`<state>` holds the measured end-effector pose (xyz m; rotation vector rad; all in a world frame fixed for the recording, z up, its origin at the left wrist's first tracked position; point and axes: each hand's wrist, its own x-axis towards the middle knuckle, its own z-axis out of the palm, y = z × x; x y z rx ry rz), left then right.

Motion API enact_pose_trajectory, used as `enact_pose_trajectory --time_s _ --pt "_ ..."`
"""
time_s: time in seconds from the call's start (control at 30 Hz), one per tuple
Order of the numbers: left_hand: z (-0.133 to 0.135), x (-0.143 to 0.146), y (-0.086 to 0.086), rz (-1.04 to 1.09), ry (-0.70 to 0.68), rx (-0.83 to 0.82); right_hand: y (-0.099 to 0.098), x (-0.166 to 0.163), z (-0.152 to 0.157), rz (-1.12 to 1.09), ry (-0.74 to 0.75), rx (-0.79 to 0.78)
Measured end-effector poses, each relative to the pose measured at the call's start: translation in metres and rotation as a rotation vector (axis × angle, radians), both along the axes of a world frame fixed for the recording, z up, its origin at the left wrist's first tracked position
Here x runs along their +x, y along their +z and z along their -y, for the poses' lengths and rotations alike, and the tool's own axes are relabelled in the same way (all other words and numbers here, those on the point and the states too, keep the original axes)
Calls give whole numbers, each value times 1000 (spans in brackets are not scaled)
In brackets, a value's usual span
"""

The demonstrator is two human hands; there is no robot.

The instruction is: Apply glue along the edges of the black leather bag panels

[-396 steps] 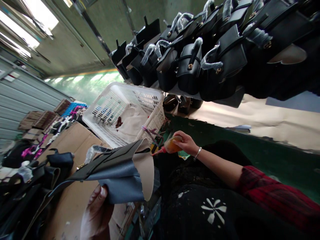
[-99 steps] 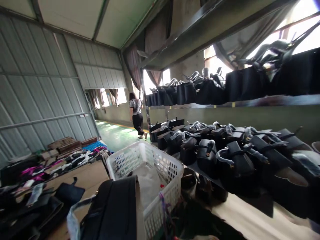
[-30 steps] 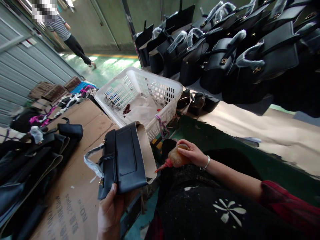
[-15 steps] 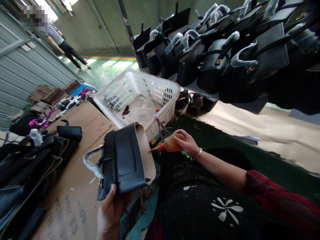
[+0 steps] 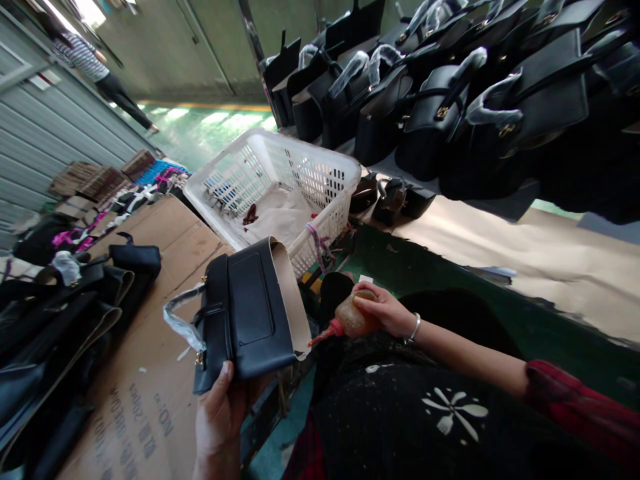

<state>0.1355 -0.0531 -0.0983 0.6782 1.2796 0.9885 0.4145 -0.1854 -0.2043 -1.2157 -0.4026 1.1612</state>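
Observation:
My left hand (image 5: 220,417) grips the lower edge of a black leather handbag (image 5: 247,313), holding it up above a cardboard-covered table (image 5: 150,407). The bag's beige lining edge faces right, and its handle is wrapped in clear plastic. My right hand (image 5: 385,310) is closed round an amber glue bottle (image 5: 350,319) with a red nozzle. The nozzle tip sits at the bag's beige edge, near its lower right corner. A bracelet is on my right wrist.
A white plastic basket (image 5: 330,177) with cloth inside stands behind the bag. Several finished black handbags (image 5: 450,113) fill a shelf at upper right. More bag parts (image 5: 60,313) lie at left. A person in a striped top (image 5: 87,63) walks far off on the green floor.
My right hand dropped with the glue bottle, so the nozzle now sits at the bag's lower beige edge. The bag shifted slightly. The person in the distance walked further away.

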Motion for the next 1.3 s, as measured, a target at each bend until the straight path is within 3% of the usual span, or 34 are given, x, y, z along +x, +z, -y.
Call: enact_pose_trajectory --time_s 0.27,0.4,0.63,0.77,0.87,0.97,1.1,1.3 --pt "1 -2 -1 -3 -14 -7 -1 2 2 40 -58 -16" --pt "2 -2 -1 -9 -17 -2 -1 2 5 94 -11 5" --pt "5 -1 -1 18 -29 -42 2 7 0 214 -193 8" --pt "5 1 -2 10 -10 -17 4 8 1 170 -120 39" --pt "7 2 -2 19 -6 -2 7 2 7 21 -146 9" --pt "14 1 1 32 -20 -32 12 -12 13 -364 -141 -51" --pt "22 5 6 4 45 39 23 -34 17 -806 119 8" --pt "30 5 20 56 148 -10 50 -64 -2 -991 425 185"
